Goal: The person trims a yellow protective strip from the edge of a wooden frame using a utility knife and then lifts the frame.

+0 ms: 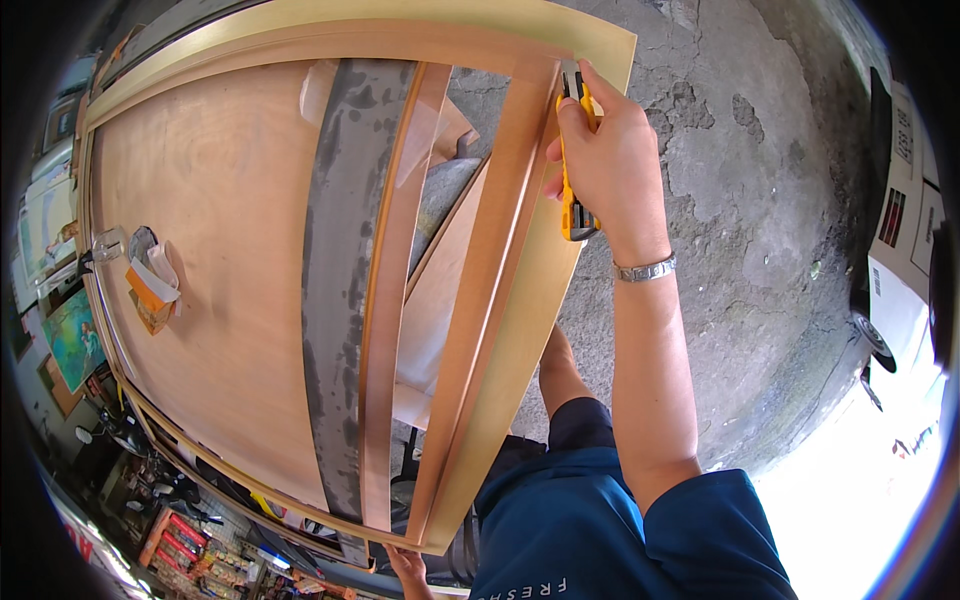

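Observation:
My right hand (620,150) is closed around a yellow and black utility knife (574,215). Its blade end rests at the far right inner corner of a large gold-edged wooden frame (535,300). At the lower edge, my left hand (408,568) grips the frame's near right corner; some of its fingers are hidden by the wood. Inside the frame lie a narrow wooden strip (395,300) and a dark grey board (345,280) with blotches, both beside a wide plywood panel (220,250).
On the plywood's left side sit a small orange and white box (150,300) and a clear cup (110,243). Rough concrete floor (740,250) stretches to the right, with a white car (905,230) beyond. Parked motorbikes (125,430), shelves of goods (205,565) and paintings (72,340) stand left.

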{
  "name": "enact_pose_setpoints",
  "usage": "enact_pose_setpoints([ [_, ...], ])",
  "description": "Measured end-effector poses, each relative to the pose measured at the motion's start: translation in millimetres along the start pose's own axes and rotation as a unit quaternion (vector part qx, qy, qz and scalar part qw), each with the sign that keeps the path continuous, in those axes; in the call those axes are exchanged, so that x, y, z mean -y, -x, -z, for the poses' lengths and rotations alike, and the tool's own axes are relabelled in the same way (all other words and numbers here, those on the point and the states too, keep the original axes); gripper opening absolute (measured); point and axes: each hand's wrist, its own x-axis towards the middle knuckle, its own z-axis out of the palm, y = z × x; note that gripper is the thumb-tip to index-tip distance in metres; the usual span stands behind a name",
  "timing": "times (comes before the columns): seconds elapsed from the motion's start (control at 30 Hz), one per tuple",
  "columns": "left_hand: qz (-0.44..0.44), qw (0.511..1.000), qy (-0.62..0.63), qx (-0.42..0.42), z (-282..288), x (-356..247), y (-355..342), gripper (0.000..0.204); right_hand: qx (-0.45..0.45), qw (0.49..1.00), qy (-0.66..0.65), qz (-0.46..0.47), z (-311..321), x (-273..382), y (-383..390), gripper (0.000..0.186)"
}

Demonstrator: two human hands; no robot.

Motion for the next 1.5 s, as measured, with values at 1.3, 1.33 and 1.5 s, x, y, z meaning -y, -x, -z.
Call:
enact_pose_setpoints([
  [1.3,0.022,1.000,0.003,-0.004,12.8,-0.4,-7.0,0.056,-0.020,1.000,0.007,-0.013,-7.9,-3.4,0.1,0.051],
  [1.33,0.024,1.000,0.006,-0.005,12.6,-0.5,-6.6,0.056,-0.019,1.000,0.007,-0.014,-7.7,-2.0,0.6,0.051],
  [1.5,0.032,0.999,0.014,-0.004,8.2,-1.7,-3.5,0.053,-0.016,1.000,0.006,-0.017,-8.1,-3.2,1.6,0.052],
])
